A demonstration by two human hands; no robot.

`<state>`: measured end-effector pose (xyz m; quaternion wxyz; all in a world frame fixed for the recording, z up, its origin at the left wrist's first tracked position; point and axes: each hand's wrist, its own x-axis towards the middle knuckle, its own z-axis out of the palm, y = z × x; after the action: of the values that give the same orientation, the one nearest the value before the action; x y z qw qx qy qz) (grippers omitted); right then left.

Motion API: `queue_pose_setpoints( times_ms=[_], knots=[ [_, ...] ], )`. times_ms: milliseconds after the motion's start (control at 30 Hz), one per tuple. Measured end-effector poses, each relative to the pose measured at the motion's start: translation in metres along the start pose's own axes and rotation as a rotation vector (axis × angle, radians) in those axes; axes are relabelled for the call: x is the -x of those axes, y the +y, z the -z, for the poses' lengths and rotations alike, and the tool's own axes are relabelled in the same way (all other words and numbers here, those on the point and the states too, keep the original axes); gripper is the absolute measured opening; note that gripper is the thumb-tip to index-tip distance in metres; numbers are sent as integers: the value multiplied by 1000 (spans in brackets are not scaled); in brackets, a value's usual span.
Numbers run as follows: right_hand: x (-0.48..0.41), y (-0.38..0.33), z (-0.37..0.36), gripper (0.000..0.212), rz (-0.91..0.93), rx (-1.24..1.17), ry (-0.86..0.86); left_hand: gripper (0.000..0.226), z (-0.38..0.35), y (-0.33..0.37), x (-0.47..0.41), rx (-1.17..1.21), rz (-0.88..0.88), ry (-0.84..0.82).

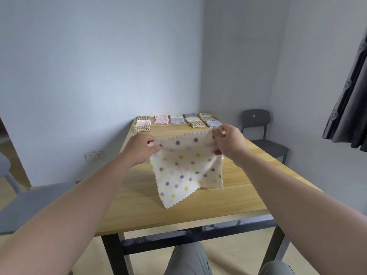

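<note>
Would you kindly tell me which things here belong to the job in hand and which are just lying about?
In hand: dotted cloth, pinched at its upper corners by the left hand and right hand; folded cloths, probably finished ones; table.
Lying about: dark chair; grey chair; curtain; wall sockets.

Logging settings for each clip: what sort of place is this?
Probably a room in a home: a wooden table with folded cloths at its far edge, a dark chair by the wall, a curtain.
</note>
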<state>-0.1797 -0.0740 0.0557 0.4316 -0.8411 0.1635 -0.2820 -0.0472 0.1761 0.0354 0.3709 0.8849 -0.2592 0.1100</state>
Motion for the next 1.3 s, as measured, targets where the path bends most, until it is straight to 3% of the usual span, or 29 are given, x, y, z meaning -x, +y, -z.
queue_pose_setpoints(
  times_ms=[133,200,300,433,633,700,767,867,1067,1200,1300],
  knots=[
    [0,1,8,31,30,4,52,15,8,9,6,372,123,21],
    [-3,3,11,31,43,18,31,23,15,14,7,555,196,-30],
    [-7,8,14,33,10,-105,-12,29,21,20,9,663,231,-80],
    [-17,14,16,39,-116,-350,-73,33,19,15,5,681,258,-119],
    [-36,41,-3,27,-215,-149,-184,35,-9,-23,-14,607,361,-167],
    [-42,53,-15,25,-246,-103,-192,22,-25,-38,-20,536,388,-182],
    [-51,68,-30,25,-297,-135,-191,7,-44,-51,-26,455,399,-169],
    [-59,88,-49,21,-350,-198,-198,9,-67,-64,-26,357,393,-96],
    [-63,118,-71,14,-326,-181,-186,15,-88,-90,-33,402,455,-73],
    [-49,127,-68,17,-222,-54,-137,13,-89,-89,-18,494,392,-67],
    [-29,130,-61,13,-191,-99,-113,12,-86,-87,8,473,351,-64]
  ],
)
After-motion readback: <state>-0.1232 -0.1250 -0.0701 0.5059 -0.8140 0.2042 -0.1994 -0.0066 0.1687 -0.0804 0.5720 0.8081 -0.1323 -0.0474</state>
